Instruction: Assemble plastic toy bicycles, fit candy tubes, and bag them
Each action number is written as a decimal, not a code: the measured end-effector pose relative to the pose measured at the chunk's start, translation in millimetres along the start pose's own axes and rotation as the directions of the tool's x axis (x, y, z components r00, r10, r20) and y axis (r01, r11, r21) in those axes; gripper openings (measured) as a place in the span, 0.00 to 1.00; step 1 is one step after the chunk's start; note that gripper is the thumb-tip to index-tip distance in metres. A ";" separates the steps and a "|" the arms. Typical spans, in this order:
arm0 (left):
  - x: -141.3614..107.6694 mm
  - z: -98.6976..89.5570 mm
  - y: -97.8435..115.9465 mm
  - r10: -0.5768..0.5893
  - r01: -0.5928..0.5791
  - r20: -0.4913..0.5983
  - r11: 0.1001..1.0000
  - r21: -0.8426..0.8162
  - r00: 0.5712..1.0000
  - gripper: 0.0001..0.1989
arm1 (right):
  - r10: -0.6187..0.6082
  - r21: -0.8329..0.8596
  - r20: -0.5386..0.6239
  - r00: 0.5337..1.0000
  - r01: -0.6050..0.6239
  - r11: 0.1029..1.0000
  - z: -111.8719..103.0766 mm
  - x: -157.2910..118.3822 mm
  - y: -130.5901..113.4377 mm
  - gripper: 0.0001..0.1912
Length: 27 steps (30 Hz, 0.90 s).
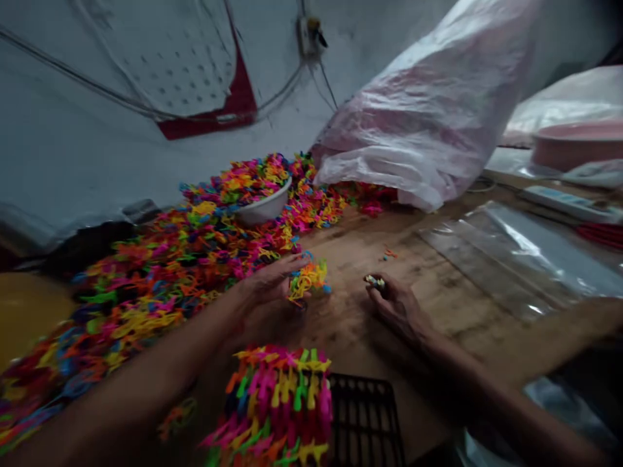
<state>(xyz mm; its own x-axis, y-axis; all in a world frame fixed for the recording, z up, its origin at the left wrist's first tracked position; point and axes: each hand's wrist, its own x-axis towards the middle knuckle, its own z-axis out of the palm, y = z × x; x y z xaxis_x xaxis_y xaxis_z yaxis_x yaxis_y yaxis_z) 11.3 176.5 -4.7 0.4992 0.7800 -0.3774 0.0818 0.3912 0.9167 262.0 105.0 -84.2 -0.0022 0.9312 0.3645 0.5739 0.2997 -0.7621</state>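
Two bare hands are at work over the brown wooden tabletop [350, 337]. The left hand [267, 280] has its fingers curled round a loose bunch of small multicoloured plastic pieces [307, 282], several jutting past the fingertips. The right hand [400, 306] is closed on a small item with pale tips [374, 281]; blur prevents identification.

Risk one: the left grip appears loose, so pieces could slip onto the wood. A stray orange plastic piece [389, 251] lies just beyond the right hand.

Risk two: nearer the body, below the left grip, stand packed rows of bright plastic pieces [280, 389], with a black plastic grid rack [367, 415] alongside. A low forearm could knock those rows; whether they are slotted in, I cannot tell.

Risk three: the heaped multicoloured plastic pile [185, 272] reaches the left forearm's outer side. A sleeve-height brush might start a slide from it.
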 end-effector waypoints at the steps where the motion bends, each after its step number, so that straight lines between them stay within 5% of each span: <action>1: 6.7 4.4 -1.4 -0.005 0.004 0.027 0.999 0.035 1.000 0.28 | 0.010 -0.010 0.004 1.000 -0.010 1.000 -2.9 3.6 3.8 0.10; 5: 23.2 5.3 5.5 0.046 -0.055 0.046 0.978 0.204 0.998 0.38 | 0.053 -0.061 -0.026 0.998 -0.054 0.997 -14.1 18.9 15.4 0.11; 9: 32.5 -5.5 8.1 0.164 -0.136 -0.035 0.906 0.400 0.986 0.30 | 0.073 -0.111 -0.035 0.997 -0.077 0.991 -25.8 29.0 11.7 0.10; 13: 43.6 -15.6 -6.2 0.322 -0.105 -0.263 0.790 0.604 0.909 0.22 | 0.027 -0.109 0.133 0.991 -0.012 0.994 -27.7 35.5 -4.1 0.10; 16: 49.2 -15.6 -14.6 0.401 -0.049 -0.322 0.687 0.725 0.858 0.16 | -0.006 -0.131 0.311 0.951 0.049 0.990 -13.7 41.1 -15.2 0.14; 23: 24.7 10.2 7.1 0.567 -0.168 -0.171 0.495 0.852 0.805 0.12 | -0.039 -0.273 0.454 0.890 0.181 0.945 19.3 36.2 -19.7 0.13; 27: 4.5 28.7 23.4 0.474 -0.233 -0.041 0.506 0.831 0.880 0.09 | -0.092 -0.155 0.466 0.880 0.184 0.971 1.2 30.0 -14.4 0.12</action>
<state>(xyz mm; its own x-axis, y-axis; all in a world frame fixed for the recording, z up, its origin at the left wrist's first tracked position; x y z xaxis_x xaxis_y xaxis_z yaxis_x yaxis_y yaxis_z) 40.2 175.2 18.9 0.4422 0.8917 0.0970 0.6413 -0.3899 0.6608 252.6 128.9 -63.0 -0.4367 0.8884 0.1416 0.6838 0.4301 -0.5894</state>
